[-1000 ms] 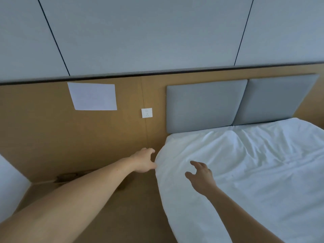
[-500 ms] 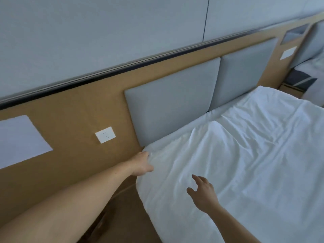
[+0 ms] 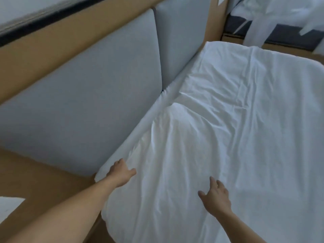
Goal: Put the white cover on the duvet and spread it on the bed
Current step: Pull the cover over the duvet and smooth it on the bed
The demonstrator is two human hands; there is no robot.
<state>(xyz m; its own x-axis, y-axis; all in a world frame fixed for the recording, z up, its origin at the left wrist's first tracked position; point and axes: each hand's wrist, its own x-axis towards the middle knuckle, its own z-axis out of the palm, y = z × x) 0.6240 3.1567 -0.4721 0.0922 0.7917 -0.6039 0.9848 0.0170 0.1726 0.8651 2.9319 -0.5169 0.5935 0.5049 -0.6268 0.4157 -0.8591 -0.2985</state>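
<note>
White cotton lies under both hands. The right hand, lower centre-right of the frame, has its fingers spread loose over the duvet; I cannot tell whether it touches. The left hand, left of centre, rests on the duvet's corner with the thumb out; whether its fingers pinch the cloth cannot be told. The duvet, covered and creased, lies spread on the bed, close to the grey padded headboard. Beyond, upper left, is a tan wooden wall panel; upper right, another bed with loose white linen
</note>
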